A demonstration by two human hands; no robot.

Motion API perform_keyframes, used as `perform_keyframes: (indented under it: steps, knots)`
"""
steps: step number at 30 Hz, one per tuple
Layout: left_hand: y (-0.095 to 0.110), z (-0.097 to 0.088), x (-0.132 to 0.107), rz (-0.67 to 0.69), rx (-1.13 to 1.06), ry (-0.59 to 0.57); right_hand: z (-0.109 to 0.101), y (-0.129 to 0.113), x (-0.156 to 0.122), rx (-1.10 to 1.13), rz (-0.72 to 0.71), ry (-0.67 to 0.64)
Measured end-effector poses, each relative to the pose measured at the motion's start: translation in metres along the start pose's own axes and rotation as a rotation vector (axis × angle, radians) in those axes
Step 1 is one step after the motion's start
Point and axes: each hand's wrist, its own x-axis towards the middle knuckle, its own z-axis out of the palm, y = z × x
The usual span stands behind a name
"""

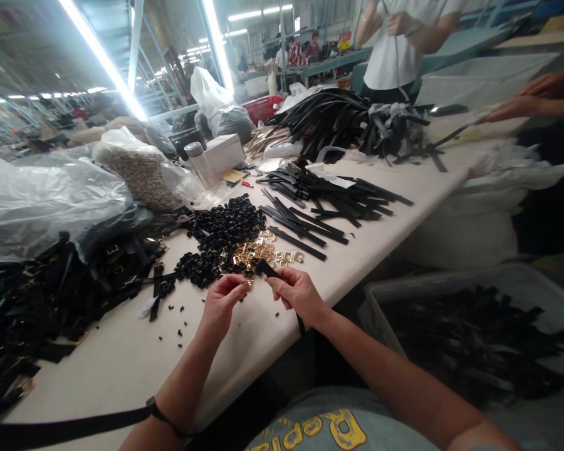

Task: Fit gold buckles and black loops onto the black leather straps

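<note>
My right hand [297, 293] pinches a black strap [266, 269] by its end, and the strap's tail hangs down under the wrist. My left hand [222, 302] is closed in a pinch beside it, fingertips almost touching the strap end; it seems to hold a small gold buckle, too small to be sure. Just beyond both hands lie a heap of gold buckles [263, 252] and a larger heap of small black loops [220, 241] on the white table [122, 357].
Cut black straps [319, 207] lie in rows further along the table, with a bigger tangle behind. Finished straps pile at the left [51, 294]. A grey bin of straps [474, 338] stands at my right. Another person's hands [531, 100] work at the far right; someone in white [399, 44] stands behind.
</note>
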Motion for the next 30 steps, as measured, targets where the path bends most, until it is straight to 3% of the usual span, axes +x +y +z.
perform_keyframes:
  steps: [4, 8, 12, 16, 22, 30]
  knots:
    - [0.001, 0.000, -0.005, 0.235, 0.112, -0.086, 0.000, 0.001, 0.009, 0.003, 0.076, -0.090]
    - [-0.001, 0.003, -0.009, 0.247, 0.122, -0.182, 0.005, 0.008, 0.005, 0.102, 0.107, -0.129]
    - [-0.006, 0.006, -0.010, 0.223, 0.064, -0.152, 0.009, 0.008, 0.002, 0.086, 0.105, -0.129]
    - [-0.008, 0.006, -0.009, 0.353, 0.090, -0.154, 0.009, 0.008, 0.003, 0.086, 0.061, -0.124]
    - [-0.010, -0.003, -0.009, 0.655, 0.448, -0.130, 0.006, 0.016, 0.000, 0.153, 0.076, -0.117]
    - [-0.001, -0.001, -0.010, 0.804, 0.677, -0.093, 0.010, 0.010, -0.003, 0.177, 0.111, -0.110]
